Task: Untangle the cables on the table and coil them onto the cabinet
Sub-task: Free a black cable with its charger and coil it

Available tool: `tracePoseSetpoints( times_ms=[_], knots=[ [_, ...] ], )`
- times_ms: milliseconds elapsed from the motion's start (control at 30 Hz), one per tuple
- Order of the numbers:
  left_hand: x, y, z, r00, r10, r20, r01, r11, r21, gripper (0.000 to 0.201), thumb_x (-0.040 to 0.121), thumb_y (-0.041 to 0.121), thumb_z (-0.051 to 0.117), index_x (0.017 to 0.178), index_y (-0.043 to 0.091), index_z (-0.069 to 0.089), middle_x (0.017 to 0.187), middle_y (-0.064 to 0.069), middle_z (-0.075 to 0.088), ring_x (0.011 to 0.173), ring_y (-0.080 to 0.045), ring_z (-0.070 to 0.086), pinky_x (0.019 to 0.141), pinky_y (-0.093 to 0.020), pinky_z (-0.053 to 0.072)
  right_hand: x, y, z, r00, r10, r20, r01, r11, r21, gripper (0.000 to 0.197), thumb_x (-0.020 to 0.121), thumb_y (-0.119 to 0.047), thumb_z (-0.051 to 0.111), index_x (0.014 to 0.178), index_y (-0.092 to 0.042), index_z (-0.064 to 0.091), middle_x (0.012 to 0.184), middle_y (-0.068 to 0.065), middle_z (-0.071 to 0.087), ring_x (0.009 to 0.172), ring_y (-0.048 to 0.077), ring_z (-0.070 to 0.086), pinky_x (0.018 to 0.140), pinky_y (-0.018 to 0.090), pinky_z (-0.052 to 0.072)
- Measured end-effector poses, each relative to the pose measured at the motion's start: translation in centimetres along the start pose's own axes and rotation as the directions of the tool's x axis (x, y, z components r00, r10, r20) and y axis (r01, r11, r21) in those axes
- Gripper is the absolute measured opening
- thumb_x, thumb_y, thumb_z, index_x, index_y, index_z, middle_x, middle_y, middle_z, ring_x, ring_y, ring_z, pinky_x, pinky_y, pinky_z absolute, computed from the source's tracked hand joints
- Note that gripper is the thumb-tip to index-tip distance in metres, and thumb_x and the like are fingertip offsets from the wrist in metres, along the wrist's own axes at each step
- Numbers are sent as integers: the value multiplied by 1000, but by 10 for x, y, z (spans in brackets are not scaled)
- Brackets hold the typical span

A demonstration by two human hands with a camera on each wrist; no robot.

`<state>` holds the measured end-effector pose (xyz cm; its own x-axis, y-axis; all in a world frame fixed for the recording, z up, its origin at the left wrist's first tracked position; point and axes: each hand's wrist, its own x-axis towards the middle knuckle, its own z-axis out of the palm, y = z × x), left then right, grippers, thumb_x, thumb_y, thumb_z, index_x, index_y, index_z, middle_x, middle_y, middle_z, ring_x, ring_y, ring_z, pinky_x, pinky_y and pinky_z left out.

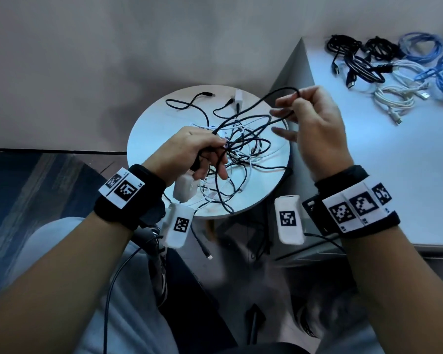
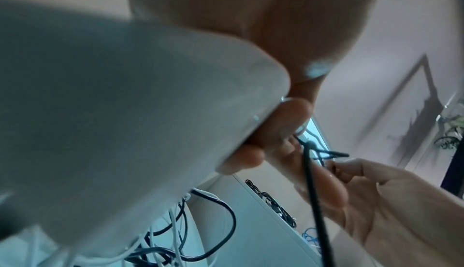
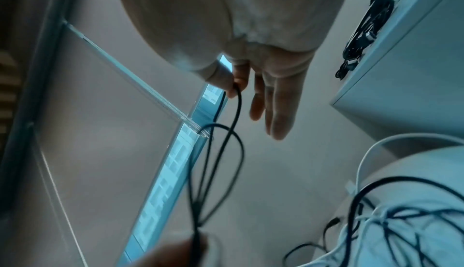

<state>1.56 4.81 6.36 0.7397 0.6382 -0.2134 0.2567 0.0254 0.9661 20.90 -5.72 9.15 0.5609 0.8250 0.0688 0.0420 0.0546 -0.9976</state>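
Observation:
A tangle of black and white cables (image 1: 243,152) lies on the round white table (image 1: 151,129). My left hand (image 1: 210,152) hovers over the tangle and grips a bunch of black cable (image 2: 314,192) loops in curled fingers (image 2: 283,124). My right hand (image 1: 294,98) is raised to the right. It pinches the same black cable (image 1: 253,106) between thumb and forefinger, with the other fingers (image 3: 278,112) spread straight. The cable (image 3: 236,112) hangs in loops between both hands. The cabinet (image 1: 368,154) stands at the right.
Coiled black, blue and white cables (image 1: 384,65) lie on the far part of the cabinet top. A white power adapter (image 1: 183,187) sits just under my left hand at the table's near edge. A small white charger (image 1: 238,94) and loose black plugs lie at the table's far side.

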Motion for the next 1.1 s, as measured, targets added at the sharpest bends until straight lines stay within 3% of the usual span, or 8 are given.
tracePoseSetpoints(
  times_ms=[100, 233, 333, 500, 700, 867, 967, 1100],
  knots=[
    [2, -2, 1, 999, -17, -52, 19, 999, 29, 35, 99, 13, 52, 80, -15, 62, 73, -24, 73, 35, -23, 36, 39, -26, 29, -1, -4, -3, 996, 29, 88, -39, 993, 113, 17, 106, -9, 37, 95, -15, 48, 65, -2, 58, 58, 19, 62, 50, 32, 52],
    [5, -3, -4, 985, -26, -170, 30, 999, 20, 34, 99, 13, 50, 77, -8, 64, 71, -21, 73, 33, -19, 35, 40, -28, 27, 3, 0, -17, 981, -41, 188, 102, 940, -325, 14, 102, -19, 55, 99, -17, 68, 57, -5, 48, 48, 15, 36, 45, 29, 29],
    [8, -5, -13, 943, -2, -334, -11, 999, -38, 30, 99, 17, 51, 79, 0, 66, 77, -18, 75, 34, -18, 36, 42, -25, 30, 5, 3, -26, 970, 116, 213, 110, 571, -814, 20, 97, -40, 61, 103, -29, 76, 83, 5, 70, 73, 27, 58, 68, 36, 47],
    [13, -6, -7, 918, -32, -394, -40, 984, -174, 28, 102, 20, 47, 84, 7, 65, 65, -9, 71, 40, -19, 37, 46, -25, 37, -13, 10, -6, 972, 122, 201, 175, 195, -965, 34, 100, -44, 53, 130, -32, 62, 123, 4, 62, 112, 30, 57, 85, 37, 44],
    [9, -2, 2, 929, -19, -369, -53, 981, -185, 27, 104, 16, 44, 85, 6, 61, 48, -5, 49, 38, -15, 36, 42, -21, 37, -30, 15, 32, 906, -343, 247, 402, 518, -755, 31, 90, -21, 53, 117, -10, 64, 115, 9, 62, 104, 30, 59, 91, 44, 47],
    [10, -3, 1, 914, -29, -406, -56, 979, -195, 26, 103, 18, 45, 87, 7, 62, 48, -5, 47, 39, -15, 36, 42, -21, 37, -43, 20, 51, 901, 181, 394, 79, 825, -560, 45, 95, -46, 61, 130, -20, 49, 88, -3, 71, 69, 5, 64, 66, 30, 48],
    [12, -3, -8, 884, -14, -466, -70, 984, -161, 29, 102, 19, 45, 82, 9, 63, 44, -3, 44, 37, -15, 35, 42, -22, 37, -37, 34, 49, 897, 169, 408, 59, 869, -491, 38, 100, -40, 55, 135, -24, 56, 69, -10, 62, 59, 8, 53, 64, 29, 42],
    [14, -7, -19, 848, 7, -530, -68, 993, -95, 30, 99, 18, 46, 77, 11, 65, 38, -2, 41, 35, -15, 36, 39, -19, 33, -26, 45, 24, 953, 170, 252, 202, 267, -942, 21, 100, -15, 41, 109, -18, 60, 101, 5, 69, 89, 30, 61, 70, 34, 42]
  ],
)
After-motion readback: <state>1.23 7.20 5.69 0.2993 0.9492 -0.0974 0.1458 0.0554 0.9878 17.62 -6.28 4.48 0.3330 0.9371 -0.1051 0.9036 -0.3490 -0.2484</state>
